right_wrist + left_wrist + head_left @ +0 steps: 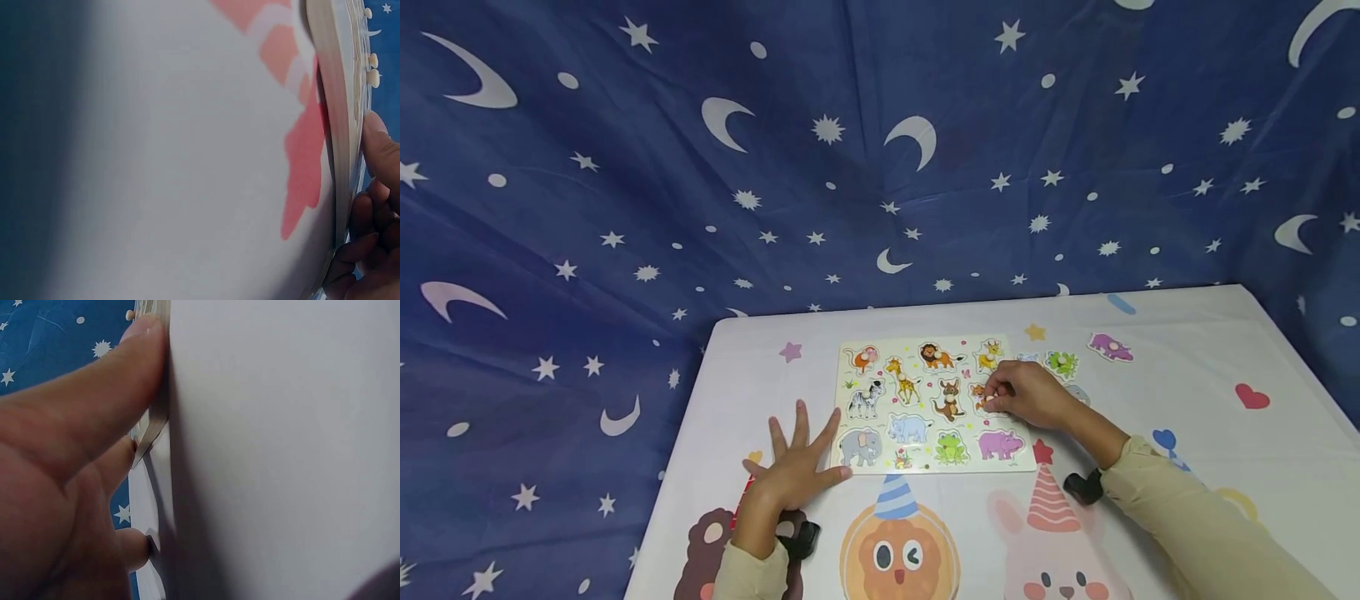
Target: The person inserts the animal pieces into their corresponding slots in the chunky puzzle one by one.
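A pale wooden peg puzzle board (pixel 925 431) with colourful animals lies on the table. My right hand (pixel 1033 395) is at its right side, fingertips pinching a small orange animal puzzle piece (pixel 977 396) that they partly cover. In the right wrist view the thumb (pixel 378 140) and curled fingers come down at the board's top face, past its thick edge (pixel 337 125). My left hand (pixel 797 467) lies with fingers spread at the board's lower left corner. Its thumb (pixel 140 347) touches the board's edge in the left wrist view.
Right of the board lie a loose frog piece (pixel 1062 364), a purple hippo piece (pixel 1108 347) and a grey piece (pixel 1078 393) partly behind the right hand. A white tablecloth (pixel 1187 375) with printed cartoon animals covers the table. A blue star-and-moon curtain (pixel 820 183) hangs behind.
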Available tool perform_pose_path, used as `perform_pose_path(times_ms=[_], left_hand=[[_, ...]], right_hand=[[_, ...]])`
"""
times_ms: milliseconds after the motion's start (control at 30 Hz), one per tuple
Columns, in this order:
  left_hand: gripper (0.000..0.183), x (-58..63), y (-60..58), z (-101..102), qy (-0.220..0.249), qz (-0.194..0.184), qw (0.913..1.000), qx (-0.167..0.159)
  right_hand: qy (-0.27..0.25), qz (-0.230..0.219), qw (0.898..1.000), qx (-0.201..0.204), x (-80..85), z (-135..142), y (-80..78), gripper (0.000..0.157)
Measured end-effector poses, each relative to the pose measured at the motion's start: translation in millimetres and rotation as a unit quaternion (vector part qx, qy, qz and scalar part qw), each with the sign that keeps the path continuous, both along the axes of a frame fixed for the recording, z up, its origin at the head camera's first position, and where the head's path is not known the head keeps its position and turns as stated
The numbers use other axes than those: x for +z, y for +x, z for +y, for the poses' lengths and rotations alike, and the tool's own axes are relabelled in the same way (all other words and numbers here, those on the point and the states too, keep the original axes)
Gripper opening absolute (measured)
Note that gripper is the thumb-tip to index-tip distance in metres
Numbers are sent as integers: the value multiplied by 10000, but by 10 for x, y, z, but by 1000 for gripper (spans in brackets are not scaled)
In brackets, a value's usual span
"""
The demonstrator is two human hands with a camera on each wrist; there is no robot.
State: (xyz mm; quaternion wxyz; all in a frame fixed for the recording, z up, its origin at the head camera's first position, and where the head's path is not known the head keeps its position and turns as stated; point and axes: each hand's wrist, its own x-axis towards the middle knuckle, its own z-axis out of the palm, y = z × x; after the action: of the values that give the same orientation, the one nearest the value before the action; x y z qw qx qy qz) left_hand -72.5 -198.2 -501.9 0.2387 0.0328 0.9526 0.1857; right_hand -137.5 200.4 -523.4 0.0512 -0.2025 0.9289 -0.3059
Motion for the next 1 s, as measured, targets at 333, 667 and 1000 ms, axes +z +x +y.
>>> perform_pose_path(times_ms=[333, 667, 1000], left_hand=[[91, 9, 0, -6, 53, -6, 10000, 32], [90, 15, 4, -5, 38, 65, 10000, -10], [89, 17, 13, -11, 117, 1, 9999, -14]], right_hand=[[91, -116, 9999, -77, 19, 25, -19, 18], [-477, -347, 9982, -119, 30, 139, -30, 21], [-922, -529, 9887, -1059, 141, 337, -16, 12]])
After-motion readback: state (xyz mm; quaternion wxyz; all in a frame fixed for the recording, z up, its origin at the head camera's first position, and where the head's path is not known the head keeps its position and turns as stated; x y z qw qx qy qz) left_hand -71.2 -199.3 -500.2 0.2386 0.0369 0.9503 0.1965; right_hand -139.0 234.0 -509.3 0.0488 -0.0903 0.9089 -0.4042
